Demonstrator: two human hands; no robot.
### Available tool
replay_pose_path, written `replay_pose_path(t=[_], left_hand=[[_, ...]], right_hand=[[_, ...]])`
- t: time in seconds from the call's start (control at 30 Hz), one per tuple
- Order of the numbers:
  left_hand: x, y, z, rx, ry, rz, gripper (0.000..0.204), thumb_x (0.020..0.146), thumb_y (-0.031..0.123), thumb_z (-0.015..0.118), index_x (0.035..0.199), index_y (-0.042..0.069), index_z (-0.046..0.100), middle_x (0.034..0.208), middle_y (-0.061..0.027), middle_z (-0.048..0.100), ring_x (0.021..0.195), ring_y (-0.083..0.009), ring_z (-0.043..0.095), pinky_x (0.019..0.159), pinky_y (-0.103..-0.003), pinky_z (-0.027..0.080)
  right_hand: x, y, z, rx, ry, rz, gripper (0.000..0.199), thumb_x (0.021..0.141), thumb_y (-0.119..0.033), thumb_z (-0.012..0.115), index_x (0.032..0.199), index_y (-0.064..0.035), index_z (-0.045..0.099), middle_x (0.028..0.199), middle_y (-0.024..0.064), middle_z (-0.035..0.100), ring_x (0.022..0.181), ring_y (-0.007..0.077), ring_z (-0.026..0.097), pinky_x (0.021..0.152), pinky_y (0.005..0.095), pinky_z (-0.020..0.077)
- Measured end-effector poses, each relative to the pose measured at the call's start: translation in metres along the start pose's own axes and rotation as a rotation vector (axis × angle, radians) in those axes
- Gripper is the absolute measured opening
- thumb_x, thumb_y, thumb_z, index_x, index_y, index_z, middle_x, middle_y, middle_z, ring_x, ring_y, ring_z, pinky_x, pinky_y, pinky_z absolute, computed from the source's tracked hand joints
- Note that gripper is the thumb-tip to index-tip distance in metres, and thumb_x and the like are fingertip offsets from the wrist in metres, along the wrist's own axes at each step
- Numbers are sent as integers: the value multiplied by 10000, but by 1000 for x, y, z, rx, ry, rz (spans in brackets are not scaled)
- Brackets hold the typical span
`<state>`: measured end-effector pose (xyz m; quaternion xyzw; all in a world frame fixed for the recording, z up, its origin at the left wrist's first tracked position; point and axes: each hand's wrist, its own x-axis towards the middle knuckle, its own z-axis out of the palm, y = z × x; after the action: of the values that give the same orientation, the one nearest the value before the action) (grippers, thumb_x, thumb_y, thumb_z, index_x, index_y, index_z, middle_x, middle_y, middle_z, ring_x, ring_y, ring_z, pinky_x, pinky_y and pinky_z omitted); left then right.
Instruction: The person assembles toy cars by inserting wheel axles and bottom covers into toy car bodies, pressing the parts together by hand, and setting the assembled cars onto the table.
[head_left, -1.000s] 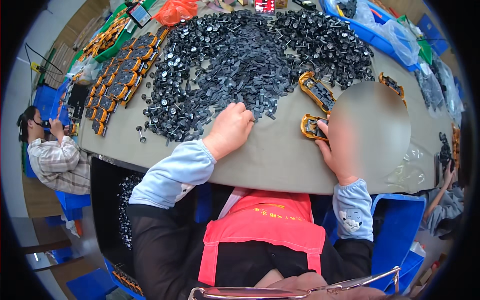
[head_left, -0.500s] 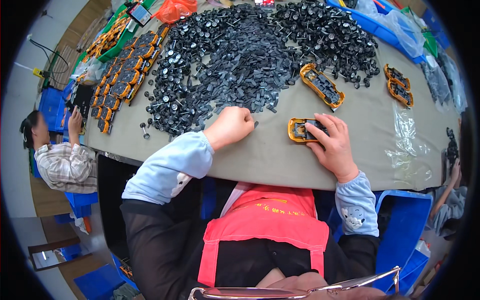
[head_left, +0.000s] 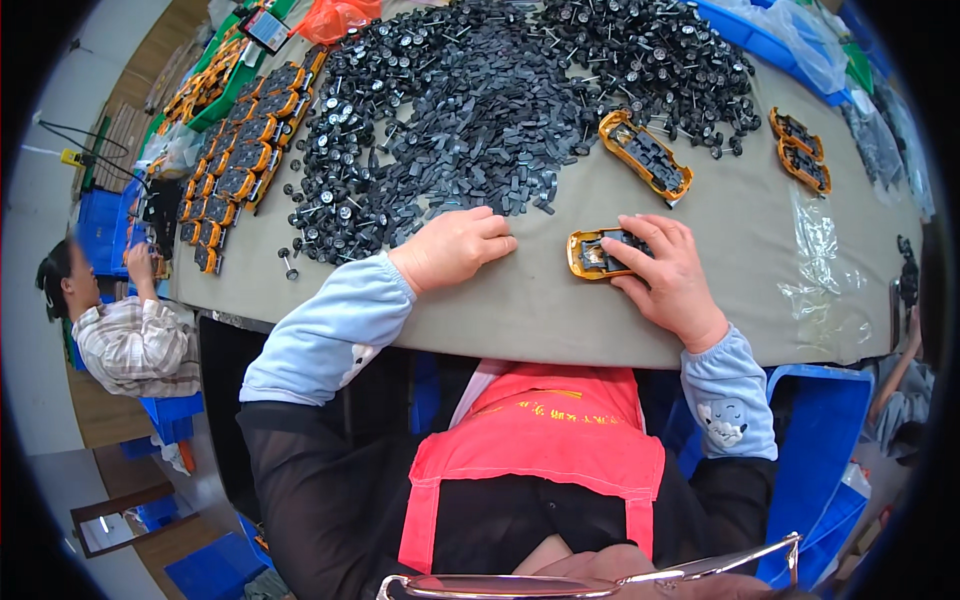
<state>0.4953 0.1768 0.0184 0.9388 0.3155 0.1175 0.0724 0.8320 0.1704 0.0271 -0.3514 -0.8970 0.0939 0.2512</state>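
Note:
Upside down on the table lies an orange toy car body (head_left: 577, 258) with a black inside. My right hand (head_left: 668, 268) grips it, fingers over its right part. To its left my left hand (head_left: 452, 248) rests low over the cloth, thumb and fingers drawn together; whatever they may hold is hidden. Just beyond that hand spreads a heap of small black plastic pieces (head_left: 475, 130). Another upturned orange car body (head_left: 645, 155) sits beyond my right hand.
Black wheel-and-axle sets (head_left: 345, 150) flank the pieces, with more wheel sets (head_left: 660, 65) at the far right. Rows of orange-black car bodies (head_left: 235, 180) stand left. Two car bodies (head_left: 800, 150) lie right, near clear tape (head_left: 815, 250). A co-worker (head_left: 125, 330) sits at left.
My left hand has turned slightly, its fingertips now further forward and pressed together. The car body under my right hand has shifted a little left in view; the hand keeps its grip.

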Motion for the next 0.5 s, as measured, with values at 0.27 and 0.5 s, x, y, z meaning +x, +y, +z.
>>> replay_pose_path(t=[0.27, 0.5], left_hand=[[13, -10, -3, -48, -56, 113, 277, 761, 4, 641, 1035, 38, 664, 1005, -68, 623, 918, -261, 612, 767, -354, 554], [30, 14, 2, -179, 81, 117, 251, 790, 31, 626, 1040, 35, 645, 989, -97, 607, 875, -285, 611, 745, -377, 530]], right_hand=[[9, -1, 3, 61, -58, -47, 515, 698, -151, 828, 1196, -166, 697, 1295, 71, 606, 1193, 303, 547, 1017, 458, 405], [13, 2, 8, 73, -64, -90, 500, 714, -164, 817, 1198, -173, 693, 1289, 68, 600, 1193, 302, 545, 1018, 457, 404]])
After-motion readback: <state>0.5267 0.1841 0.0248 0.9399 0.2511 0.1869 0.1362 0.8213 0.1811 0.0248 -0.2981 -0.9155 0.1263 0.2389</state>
